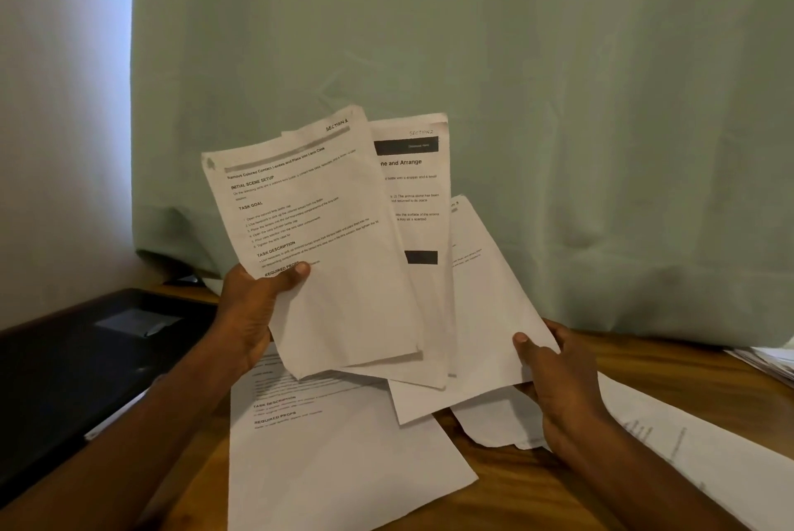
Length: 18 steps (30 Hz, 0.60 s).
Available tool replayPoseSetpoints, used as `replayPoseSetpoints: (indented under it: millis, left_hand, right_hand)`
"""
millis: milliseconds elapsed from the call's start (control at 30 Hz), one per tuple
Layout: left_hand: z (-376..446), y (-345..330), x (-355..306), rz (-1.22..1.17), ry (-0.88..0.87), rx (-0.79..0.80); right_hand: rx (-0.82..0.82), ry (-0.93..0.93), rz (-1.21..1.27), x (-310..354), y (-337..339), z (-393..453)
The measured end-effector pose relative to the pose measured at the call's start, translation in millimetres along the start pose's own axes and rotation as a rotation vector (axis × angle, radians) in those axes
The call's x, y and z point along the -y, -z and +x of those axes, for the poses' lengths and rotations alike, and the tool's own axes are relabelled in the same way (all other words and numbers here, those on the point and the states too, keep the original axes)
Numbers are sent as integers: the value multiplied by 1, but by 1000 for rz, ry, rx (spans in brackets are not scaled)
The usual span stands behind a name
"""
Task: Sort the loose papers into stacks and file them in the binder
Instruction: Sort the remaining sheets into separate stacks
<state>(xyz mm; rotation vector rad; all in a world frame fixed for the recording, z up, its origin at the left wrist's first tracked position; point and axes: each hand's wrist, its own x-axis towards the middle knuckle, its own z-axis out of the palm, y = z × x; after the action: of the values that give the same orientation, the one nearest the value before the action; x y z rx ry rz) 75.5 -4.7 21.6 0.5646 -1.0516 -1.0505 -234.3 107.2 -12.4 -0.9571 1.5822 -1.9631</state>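
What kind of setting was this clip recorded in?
Probably a home desk or small study corner, not a formal office. A wooden table stands against a pale green curtain, printed instruction sheets lie loose across it, and a black binder rests closed at the left.

- The front sheet (309, 238) has "SECTION 1" written by hand in its top corner, and printed "INITIAL SCENE SETUP", "TASK GOAL", "TASK DESCRIPTION".
- The sheet behind it (419, 191) says "SECTION 2" and "and Arrange".
- The sheet on the surface (326, 444) says "TASK DESCRIPTION", "REQUIRED PROPS".
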Motion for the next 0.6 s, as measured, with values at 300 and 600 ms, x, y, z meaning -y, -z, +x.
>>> replayPoseSetpoints:
  millis: [300,600]
  left_hand:
    - [-4,-3,-1,-31,14,71]
    - [-21,-22,19,88,8,162]
  right_hand:
    - [49,197,-527,2,-7,-14]
    - [585,104,119,29,-11,-34]
